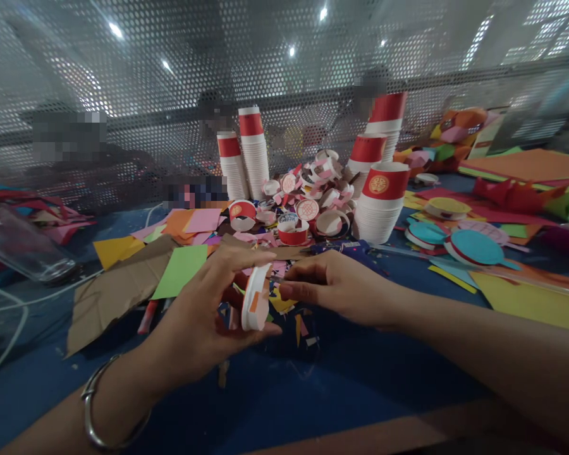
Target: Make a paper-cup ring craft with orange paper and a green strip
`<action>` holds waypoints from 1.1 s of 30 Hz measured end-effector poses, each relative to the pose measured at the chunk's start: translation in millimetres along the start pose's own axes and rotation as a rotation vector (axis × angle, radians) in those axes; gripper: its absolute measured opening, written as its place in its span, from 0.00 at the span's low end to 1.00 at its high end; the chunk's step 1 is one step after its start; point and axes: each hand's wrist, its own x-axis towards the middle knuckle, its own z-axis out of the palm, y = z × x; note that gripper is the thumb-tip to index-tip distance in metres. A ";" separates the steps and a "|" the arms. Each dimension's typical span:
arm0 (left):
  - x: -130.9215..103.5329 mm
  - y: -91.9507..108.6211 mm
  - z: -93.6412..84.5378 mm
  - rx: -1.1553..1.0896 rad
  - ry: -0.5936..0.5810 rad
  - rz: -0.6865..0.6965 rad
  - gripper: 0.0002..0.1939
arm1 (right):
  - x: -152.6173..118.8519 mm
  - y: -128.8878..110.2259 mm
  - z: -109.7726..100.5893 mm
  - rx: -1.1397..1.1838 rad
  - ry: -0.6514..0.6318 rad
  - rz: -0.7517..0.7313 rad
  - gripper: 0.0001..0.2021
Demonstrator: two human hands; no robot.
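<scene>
My left hand point(194, 309), with a silver bangle at the wrist, grips a cut paper cup bottom point(255, 300) between thumb and fingers. The piece is white, stands on edge, and has a pink paper face and a small orange strip on its side. Close to its right side, my right hand point(334, 287) is closed in a pinch. Something thin seems to stick out from those fingertips toward the cup piece, too small to name. Below both hands lie paper scraps point(303, 325) on the blue table point(275, 411).
Stacks of red and white paper cups point(379, 205) flank a heap of cut cup pieces point(322, 177). Cardboard point(109, 294) and a green sheet point(180, 272) lie left, near a clear glass point(28, 246). Blue-topped discs point(474, 245) and coloured paper point(535, 297) lie right. Perforated metal mesh point(284, 82) stands behind.
</scene>
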 end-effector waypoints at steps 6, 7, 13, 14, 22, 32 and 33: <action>-1.5 1.4 1.9 0.030 0.004 0.046 0.39 | 0.6 2.2 -0.1 -0.027 -0.005 -0.014 0.26; -1.8 1.5 2.2 0.034 0.005 0.049 0.38 | 0.5 2.6 -0.3 -0.031 -0.008 -0.013 0.26; -1.3 1.0 4.4 0.058 0.025 0.094 0.38 | 0.6 5.1 -0.6 -0.042 -0.022 0.015 0.27; -1.1 0.9 4.5 0.059 0.024 0.092 0.38 | 0.8 5.4 -0.6 -0.036 -0.022 0.014 0.27; -0.3 1.4 0.5 0.000 0.029 0.034 0.39 | 0.2 1.6 -2.7 -0.023 -0.035 0.067 0.26; 1.0 -3.0 3.0 0.008 0.030 0.054 0.38 | 1.4 4.4 -3.3 0.042 -0.033 0.075 0.27; 1.1 -3.0 2.9 0.025 0.032 0.060 0.38 | 1.1 4.3 -3.2 0.045 -0.032 0.070 0.26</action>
